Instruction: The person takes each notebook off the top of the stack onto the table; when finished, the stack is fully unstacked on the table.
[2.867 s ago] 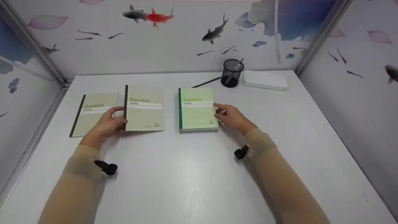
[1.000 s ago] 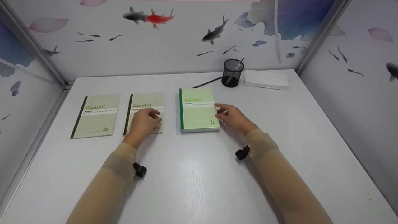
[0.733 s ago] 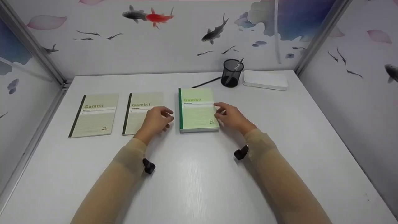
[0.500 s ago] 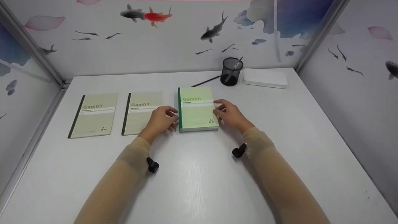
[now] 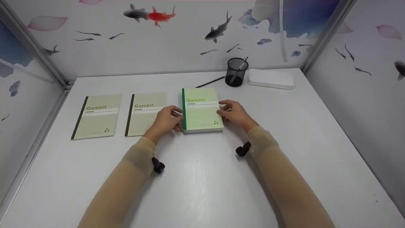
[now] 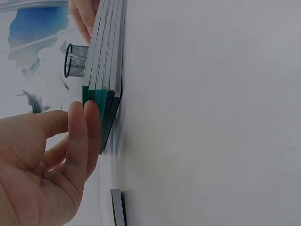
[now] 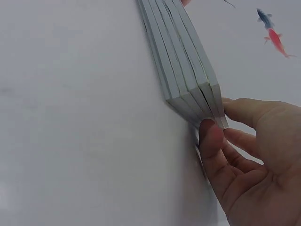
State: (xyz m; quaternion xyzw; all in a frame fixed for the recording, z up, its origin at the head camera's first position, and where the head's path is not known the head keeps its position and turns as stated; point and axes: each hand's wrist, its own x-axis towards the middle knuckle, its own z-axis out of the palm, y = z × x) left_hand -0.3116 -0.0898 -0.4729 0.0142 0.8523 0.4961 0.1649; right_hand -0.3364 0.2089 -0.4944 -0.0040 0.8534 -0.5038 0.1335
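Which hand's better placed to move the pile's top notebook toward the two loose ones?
Probably the left hand: it's at the spine side of the pile, nearest the loose notebooks. The right hand is at the opposite edge, farther from them.

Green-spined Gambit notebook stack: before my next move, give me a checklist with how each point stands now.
1. Left hand at the notebook stack's spine side: ok.
2. Right hand at the opposite side: ok.
3. Firm enough hold for lifting: cannot tell; pressure doesn't show.
4. Nearer dark-spined notebook apart from the stack: ok, it lies to the left.
5. Black mesh pen cup upright: ok.
6. Loose black pen or pencil clear of the stack: cannot tell; its near end lies close behind.
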